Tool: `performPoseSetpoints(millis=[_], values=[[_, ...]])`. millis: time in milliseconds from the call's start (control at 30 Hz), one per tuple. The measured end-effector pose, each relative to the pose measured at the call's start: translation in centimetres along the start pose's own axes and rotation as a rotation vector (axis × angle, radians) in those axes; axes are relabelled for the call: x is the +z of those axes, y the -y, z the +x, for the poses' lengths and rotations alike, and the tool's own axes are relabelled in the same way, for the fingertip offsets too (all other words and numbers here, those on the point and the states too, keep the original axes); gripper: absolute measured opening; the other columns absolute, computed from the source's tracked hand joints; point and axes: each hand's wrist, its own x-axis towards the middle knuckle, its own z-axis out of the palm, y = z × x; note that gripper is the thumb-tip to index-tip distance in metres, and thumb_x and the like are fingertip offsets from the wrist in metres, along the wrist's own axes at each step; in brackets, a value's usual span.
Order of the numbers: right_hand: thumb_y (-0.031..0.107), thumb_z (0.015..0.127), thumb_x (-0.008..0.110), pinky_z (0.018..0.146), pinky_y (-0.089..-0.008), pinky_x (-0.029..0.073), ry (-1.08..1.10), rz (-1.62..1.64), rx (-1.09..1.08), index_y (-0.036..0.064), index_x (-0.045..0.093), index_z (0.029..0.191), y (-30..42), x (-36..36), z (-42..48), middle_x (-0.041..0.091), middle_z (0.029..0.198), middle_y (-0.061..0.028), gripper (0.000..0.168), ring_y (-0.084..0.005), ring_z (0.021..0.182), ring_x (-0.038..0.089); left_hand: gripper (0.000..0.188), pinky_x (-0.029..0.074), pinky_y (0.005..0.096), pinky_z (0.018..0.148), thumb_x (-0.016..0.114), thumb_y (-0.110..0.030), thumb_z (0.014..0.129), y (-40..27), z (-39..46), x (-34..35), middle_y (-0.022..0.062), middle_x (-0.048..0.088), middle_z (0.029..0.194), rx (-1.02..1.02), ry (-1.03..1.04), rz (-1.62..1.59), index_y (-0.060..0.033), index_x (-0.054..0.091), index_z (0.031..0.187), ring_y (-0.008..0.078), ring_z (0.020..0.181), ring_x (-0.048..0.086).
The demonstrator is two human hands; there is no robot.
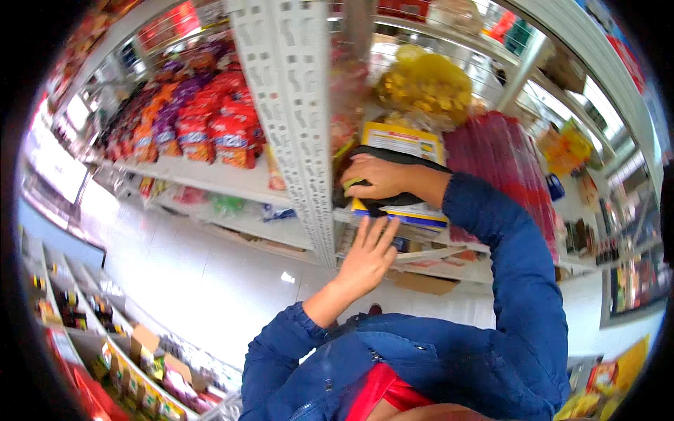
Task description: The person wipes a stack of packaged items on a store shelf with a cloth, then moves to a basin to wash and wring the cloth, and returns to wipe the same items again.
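My right hand (382, 176) is curled around a bunched black cloth (400, 155), which shows a yellow-green edge under my fingers. The cloth lies over a white, yellow and blue box (405, 138) on the shelf, hiding the middle of it. Below, my left hand (368, 258) is empty, its fingers slightly spread and pointing at the box's front edge. Whether those fingertips touch the box or the hanging end of the cloth, I cannot tell.
A perforated white shelf post (295, 105) rises left of my hands. Beyond it stand red snack bags (237, 129). Purple-red packages (500, 163) lie right of the box, with a yellow net bag (429, 84) behind. Another shelf (131, 368) stands at lower left.
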Motion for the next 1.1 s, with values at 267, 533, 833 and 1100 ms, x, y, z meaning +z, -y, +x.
performPoseSetpoints(millis=[267, 533, 833, 1100], values=[[0.031, 0.086, 0.046, 0.085, -0.0360, 0.041, 0.208, 0.317, 0.003, 0.004, 0.061, 0.097, 5.6, 1.1, 0.8, 0.061, 0.096, -0.0180, 0.033, -0.0304, 0.092, 0.056, 0.018, 0.032, 0.0488, 0.097, 0.051, -0.014, 0.076, 0.3, -0.2, 1.0, 0.0192, 0.043, 0.128, -0.057, -0.061, 0.018, -0.0010, 0.053, 0.089, 0.0376, 0.118, 0.038], [0.022, 0.089, 0.046, 0.093, -0.0337, 0.038, 0.017, 0.496, 0.073, 0.000, 0.055, 0.112, 6.2, -0.3, -4.0, 0.057, 0.112, -0.0152, 0.033, -0.0274, 0.102, 0.053, 0.020, 0.037, 0.0411, 0.088, 0.053, -0.015, 0.075, 1.4, -0.6, 0.4, 0.0147, 0.051, 0.115, -0.029, 0.045, -0.048, -0.0011, 0.056, 0.089, 0.0316, 0.104, 0.046], [0.041, 0.090, 0.042, 0.110, -0.0425, 0.014, -0.236, -0.091, 0.754, 0.007, 0.042, 0.132, 3.7, 0.5, -11.8, 0.029, 0.143, -0.0167, 0.054, -0.0316, 0.135, 0.021, 0.021, 0.027, 0.0512, 0.101, 0.062, -0.016, 0.071, 1.0, 0.5, -2.2, 0.0229, 0.040, 0.130, 0.043, -0.018, -0.016, -0.0015, 0.052, 0.082, 0.0368, 0.120, 0.037], [0.047, 0.091, 0.037, 0.110, -0.0496, 0.007, -0.045, -0.085, 0.473, 0.012, 0.038, 0.136, 2.0, 0.2, -7.2, 0.024, 0.145, -0.0141, 0.056, -0.0335, 0.136, 0.013, 0.026, 0.023, 0.0582, 0.101, 0.068, -0.021, 0.071, 0.5, 0.8, -1.8, 0.0185, 0.041, 0.130, -0.005, 0.018, 0.079, -0.0045, 0.056, 0.087, 0.0368, 0.123, 0.033]])
